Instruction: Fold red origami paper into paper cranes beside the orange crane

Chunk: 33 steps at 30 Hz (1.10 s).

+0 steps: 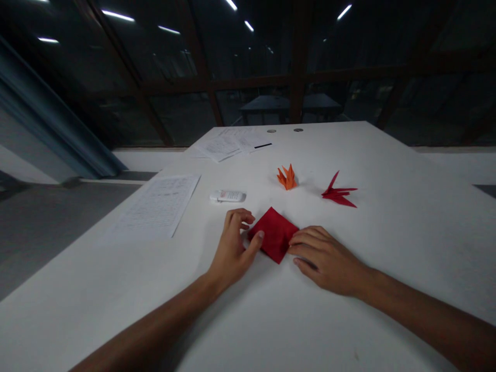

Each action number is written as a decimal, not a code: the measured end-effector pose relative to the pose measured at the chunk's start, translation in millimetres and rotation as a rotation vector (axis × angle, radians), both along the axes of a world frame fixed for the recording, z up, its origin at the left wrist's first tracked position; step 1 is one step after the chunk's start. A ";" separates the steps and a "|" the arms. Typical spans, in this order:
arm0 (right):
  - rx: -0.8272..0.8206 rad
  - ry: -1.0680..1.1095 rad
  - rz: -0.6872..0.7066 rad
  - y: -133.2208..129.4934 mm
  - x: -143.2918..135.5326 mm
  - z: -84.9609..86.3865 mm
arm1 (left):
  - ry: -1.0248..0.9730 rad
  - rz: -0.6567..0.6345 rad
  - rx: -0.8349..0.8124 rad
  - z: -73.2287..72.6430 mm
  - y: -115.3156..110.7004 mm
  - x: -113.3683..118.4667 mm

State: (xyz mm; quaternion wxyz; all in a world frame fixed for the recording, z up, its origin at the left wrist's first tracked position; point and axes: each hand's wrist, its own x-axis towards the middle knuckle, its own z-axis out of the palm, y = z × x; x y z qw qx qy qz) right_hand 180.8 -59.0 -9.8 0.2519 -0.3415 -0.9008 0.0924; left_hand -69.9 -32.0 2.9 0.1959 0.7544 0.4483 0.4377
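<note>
In the head view, there is one red paper square [274, 235], lying flat with its corners pointing near, far, left and right, between two hands. The left hand [235, 248] has its thumb on the square's left part and its fingers curled beside the left corner, thumb and fingers apart. The right hand [329, 261] has its fingers close together, the tips at the right corner. Beyond stand one orange folded paper [287, 178] and, to its right, one red folded paper [338, 192]. One white bottle [227, 196] lies to the left, one printed sheet [155, 206] farther left, and several overlapping papers [228, 144] far left with one black strip [263, 146]. Two round discs [272, 131] sit near the far edge. The white table [411, 222] faces dark windows [251, 51]; a blue curtain [50, 113] hangs left. Bare tabletop opens right and near.
</note>
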 end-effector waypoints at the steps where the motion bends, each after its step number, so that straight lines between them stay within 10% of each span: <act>1: 0.000 0.002 0.001 0.0 -0.1 0.4 | 0.035 -0.005 0.009 -0.8 -0.2 0.3; 17: -0.052 0.019 -0.105 -0.5 2.0 -4.2 | 0.087 -0.162 -0.024 2.2 -3.4 -1.4; 26: -0.093 0.140 -0.241 -2.1 1.2 -6.0 | -0.218 -0.596 -0.247 7.0 -19.4 0.0; 33: -0.233 0.465 -0.496 7.9 4.1 -8.7 | -0.061 -0.630 -0.236 2.9 -25.8 6.3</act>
